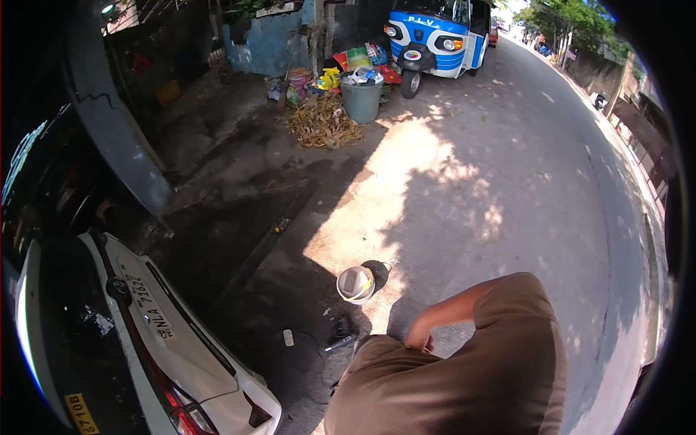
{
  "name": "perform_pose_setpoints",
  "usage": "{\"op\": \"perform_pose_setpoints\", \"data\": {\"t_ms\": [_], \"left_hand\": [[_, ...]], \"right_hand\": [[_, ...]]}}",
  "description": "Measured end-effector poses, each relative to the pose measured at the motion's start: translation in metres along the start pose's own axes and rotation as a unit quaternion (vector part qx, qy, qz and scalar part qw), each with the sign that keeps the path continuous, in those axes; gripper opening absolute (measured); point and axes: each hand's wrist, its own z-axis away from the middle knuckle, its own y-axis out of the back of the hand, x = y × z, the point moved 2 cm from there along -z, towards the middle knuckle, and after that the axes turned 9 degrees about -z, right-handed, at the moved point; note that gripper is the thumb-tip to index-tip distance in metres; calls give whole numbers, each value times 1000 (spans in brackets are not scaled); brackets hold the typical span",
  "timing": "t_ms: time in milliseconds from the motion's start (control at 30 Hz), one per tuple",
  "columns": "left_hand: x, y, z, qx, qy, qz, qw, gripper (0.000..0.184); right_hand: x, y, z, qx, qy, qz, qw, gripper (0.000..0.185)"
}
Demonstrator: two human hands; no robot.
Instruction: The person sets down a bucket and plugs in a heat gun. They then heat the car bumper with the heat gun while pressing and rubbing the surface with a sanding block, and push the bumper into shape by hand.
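Observation:
My right hand (419, 339) is bent in beside the brown cloth over my body, its fingers curled and partly hidden. Whatever it may hold cannot be made out. My left hand is out of view. On the pavement ahead stands a whitish bucket (349, 291) with something pale inside. Between it and my body lie a small black object (340, 328) and a slim grey-blue tool (341, 344), both too small to name. A pale oblong piece (288, 338) with dark marks lies to their left, near a thin dark cord.
The rear of a white car (210, 362) takes up the lower left. Farther off, dry leaves (324, 125) lie beside a green bin (361, 103) filled with bags. A blue-and-white three-wheeler (429, 42) is parked beyond. The road (536, 181) runs along the right.

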Motion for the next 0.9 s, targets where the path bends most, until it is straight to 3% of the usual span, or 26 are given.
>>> {"op": "perform_pose_setpoints", "data": {"t_ms": [67, 200, 300, 400, 500, 633, 667, 700, 733, 767, 833, 900], "left_hand": [[-1, 1, 3, 3, 4, 3, 1000, 15], [-5, 3, 6, 18, 13, 21, 1000, 15], [-15, 2, 11, 35, 20, 44, 998, 15], [-33, 0, 24, 56, 23, 86, 994, 14], [-69, -2, 53, 86, 13, 162, 983, 14], [-161, -5, 112, 120, -133, 392, 902, 14], [-73, 24, 131, 139, -86, 367, 916, 9], [-19, 42, 123, 86, -54, 310, 945, 24], [43, 66, 115, 60, -75, 251, 963, 18], [98, 84, 105, 51, -131, 140, 980, 16], [176, 86, 69, -117, -211, 63, 968, 23], [218, 56, 27, -254, -330, -77, 906, 26]], "right_hand": [[-24, 42, 1, 6, 50, -25, 998, 13], [-64, 95, -2, 185, 117, -11, 976, 12], [-90, 103, -6, 352, 180, 117, 911, 16], [-97, 97, -18, 392, 169, 130, 895, 19], [-86, 85, -19, 343, 175, 123, 915, 18], [-23, 59, -38, 367, 119, -32, 922, 23], [5, 57, -57, 341, 90, -80, 932, 25], [10, 42, -38, 315, 77, -170, 930, 25], [13, 20, -23, 283, 62, -262, 920, 24], [23, 4, -25, 279, 72, -310, 906, 24], [42, -21, -37, 276, 95, -405, 866, 25], [18, -39, 14, 300, 98, -386, 867, 28]]}}
